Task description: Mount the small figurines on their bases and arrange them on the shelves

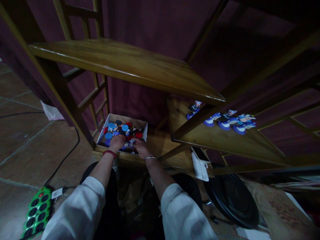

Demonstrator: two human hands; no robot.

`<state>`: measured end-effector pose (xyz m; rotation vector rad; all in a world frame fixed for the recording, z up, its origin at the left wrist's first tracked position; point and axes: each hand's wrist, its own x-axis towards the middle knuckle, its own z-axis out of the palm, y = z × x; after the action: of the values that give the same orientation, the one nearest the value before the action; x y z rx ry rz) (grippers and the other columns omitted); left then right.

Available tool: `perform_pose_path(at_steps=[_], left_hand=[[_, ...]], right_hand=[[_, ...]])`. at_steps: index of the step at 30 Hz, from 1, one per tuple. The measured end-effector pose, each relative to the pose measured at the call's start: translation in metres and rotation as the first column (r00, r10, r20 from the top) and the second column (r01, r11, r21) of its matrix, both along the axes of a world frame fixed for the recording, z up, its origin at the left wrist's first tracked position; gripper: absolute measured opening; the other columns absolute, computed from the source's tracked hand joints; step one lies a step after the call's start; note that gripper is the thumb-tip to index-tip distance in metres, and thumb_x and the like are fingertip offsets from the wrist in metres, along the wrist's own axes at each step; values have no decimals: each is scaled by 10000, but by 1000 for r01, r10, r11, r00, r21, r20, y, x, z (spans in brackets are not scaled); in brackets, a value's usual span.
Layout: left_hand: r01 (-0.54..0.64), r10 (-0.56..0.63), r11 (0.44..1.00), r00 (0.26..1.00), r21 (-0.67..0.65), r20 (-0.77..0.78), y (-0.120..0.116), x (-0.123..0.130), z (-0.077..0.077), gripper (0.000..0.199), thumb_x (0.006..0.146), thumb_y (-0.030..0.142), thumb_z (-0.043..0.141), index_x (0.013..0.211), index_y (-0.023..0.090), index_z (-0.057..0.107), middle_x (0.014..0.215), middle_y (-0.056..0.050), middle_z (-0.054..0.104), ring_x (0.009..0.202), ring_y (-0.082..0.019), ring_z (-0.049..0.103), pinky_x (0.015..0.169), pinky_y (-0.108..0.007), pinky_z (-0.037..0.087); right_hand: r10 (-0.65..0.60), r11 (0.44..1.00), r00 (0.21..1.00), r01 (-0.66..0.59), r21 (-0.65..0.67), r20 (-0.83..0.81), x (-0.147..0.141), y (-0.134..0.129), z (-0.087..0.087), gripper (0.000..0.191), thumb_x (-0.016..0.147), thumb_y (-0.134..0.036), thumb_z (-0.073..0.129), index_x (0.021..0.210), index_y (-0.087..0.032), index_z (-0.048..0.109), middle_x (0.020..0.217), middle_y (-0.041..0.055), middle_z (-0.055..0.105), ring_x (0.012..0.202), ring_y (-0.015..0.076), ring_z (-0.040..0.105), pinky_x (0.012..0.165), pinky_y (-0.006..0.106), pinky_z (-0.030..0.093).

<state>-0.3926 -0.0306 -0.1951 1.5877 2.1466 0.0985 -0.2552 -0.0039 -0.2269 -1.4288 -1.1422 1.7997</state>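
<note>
Downward, left hand point(117, 141), right hand point(141, 149), among blue discs point(125, 127) in a cardboard box point(122, 118), fingers' grip unclear

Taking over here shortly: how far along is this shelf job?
Done: several blue-based figurines stand on the right-hand wooden shelf. In hand: the left hand and right hand are both down in the white box, whether holding anything is unclear. Left: that box remains full of blue and red discs and figures.
</note>
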Motion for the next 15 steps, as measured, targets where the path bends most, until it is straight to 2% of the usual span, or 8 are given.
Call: perform_pose_path(at_steps=[6,9,15], left_hand=[[3,-3,1000,1000,15,-6,1,-3,-6,318,832,219,357,965,192,645,976,-101,659,938,-201,599,792,-286,441],[-3,3,1000,1000,13,0,1,-4,-7,300,819,207,382,973,182,638,979,-104,657,930,-193,600,792,-284,440],[-11,11,1000,1000,9,2,0,-4,-6,274,805,207,415,960,178,639,977,-108,653,918,-190,602,786,-280,438]], right_hand=[[-6,1000,981,1,-25,-196,5,0,-3,397,532,-94,604,919,-181,612,759,-21,611,688,112,577,644,244,489],[-27,999,978,22,-27,-208,5,0,-5,407,515,-126,636,918,-176,602,763,-17,608,699,120,581,657,258,489],[-29,998,978,42,56,-206,5,-3,-5,438,517,-220,692,943,-179,596,800,0,616,751,141,592,709,292,483]])
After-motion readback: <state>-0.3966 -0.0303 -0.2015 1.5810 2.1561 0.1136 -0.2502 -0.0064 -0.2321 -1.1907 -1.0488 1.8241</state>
